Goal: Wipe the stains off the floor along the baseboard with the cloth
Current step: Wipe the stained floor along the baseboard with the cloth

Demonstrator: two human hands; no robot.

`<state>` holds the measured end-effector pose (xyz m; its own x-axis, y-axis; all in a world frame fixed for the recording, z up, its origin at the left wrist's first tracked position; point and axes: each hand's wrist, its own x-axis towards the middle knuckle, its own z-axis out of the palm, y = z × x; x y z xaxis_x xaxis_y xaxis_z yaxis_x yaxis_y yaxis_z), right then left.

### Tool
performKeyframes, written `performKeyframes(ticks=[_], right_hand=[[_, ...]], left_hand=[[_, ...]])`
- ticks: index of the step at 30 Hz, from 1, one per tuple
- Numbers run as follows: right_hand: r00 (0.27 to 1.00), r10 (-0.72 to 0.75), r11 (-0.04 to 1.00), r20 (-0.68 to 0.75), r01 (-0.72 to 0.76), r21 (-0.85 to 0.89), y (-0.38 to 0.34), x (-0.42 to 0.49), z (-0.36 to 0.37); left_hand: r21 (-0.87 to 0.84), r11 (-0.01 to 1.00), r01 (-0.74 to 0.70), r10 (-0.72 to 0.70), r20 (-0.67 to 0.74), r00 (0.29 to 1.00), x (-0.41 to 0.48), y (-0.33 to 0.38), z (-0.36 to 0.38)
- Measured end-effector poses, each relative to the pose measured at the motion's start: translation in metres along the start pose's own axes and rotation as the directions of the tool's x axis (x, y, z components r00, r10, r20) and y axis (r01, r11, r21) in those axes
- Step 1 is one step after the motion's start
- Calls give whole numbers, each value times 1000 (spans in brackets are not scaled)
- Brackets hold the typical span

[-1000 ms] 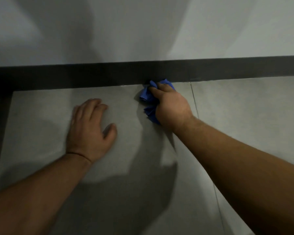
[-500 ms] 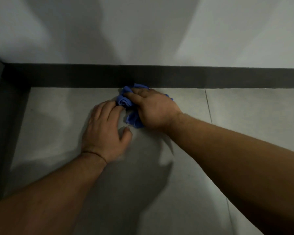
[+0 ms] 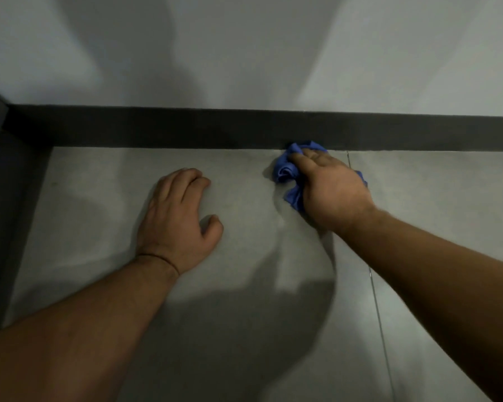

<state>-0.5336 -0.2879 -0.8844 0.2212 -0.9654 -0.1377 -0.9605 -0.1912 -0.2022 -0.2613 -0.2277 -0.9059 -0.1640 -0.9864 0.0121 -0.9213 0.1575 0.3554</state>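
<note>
Plainly, the likeliest slip in the head view is uneven coverage. The right hand (image 3: 330, 190) bears down on a bunched blue cloth (image 3: 286, 169), and a wad that thick may ride up over the joint where the floor (image 3: 244, 285) meets the dark baseboard (image 3: 157, 129), leaving a thin unwiped line right at the edge. A loose tail of fabric hangs out below the palm; if it drags, it could smear dirt onto tile already cleaned. The left hand (image 3: 179, 219) lies flat on the floor as a prop, well apart from the cloth, its fingers (image 3: 186, 178) slightly curled and gripping nothing; on a damp tile that support might slide, though I cannot tell whether the surface is wet. Dim light and heavy shadows make stains hard to see, and none is clearly visible, so missed spots are a real risk.

The cloth is crumpled into folds, not spread, its top touching the baseboard just left of a tile seam (image 3: 349, 159). The right hand's fingers are closed over it, pinning it against the floor.
</note>
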Motion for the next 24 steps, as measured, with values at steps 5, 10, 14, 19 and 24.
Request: performKeyframes(ticks=[5, 10, 14, 19, 24], right_hand=[[984, -166, 982, 71, 159, 101, -53, 25, 7], [985, -173, 983, 17, 172, 58, -54, 28, 21], [993, -116, 989, -29, 118, 86, -8, 11, 12], [994, -9, 995, -109, 20, 100, 39, -7, 0], [989, 70, 993, -127, -57, 107, 62, -18, -3]], left_hand=[[33, 999, -14, 15, -12, 1000, 2, 0, 2], [41, 999, -33, 34, -7, 999, 4, -1, 3], [13, 999, -49, 49, -28, 998, 2, -3, 4], [-5, 999, -49, 49, -35, 998, 1, -2, 3], [-14, 999, -47, 46, -41, 998, 1, -3, 4]])
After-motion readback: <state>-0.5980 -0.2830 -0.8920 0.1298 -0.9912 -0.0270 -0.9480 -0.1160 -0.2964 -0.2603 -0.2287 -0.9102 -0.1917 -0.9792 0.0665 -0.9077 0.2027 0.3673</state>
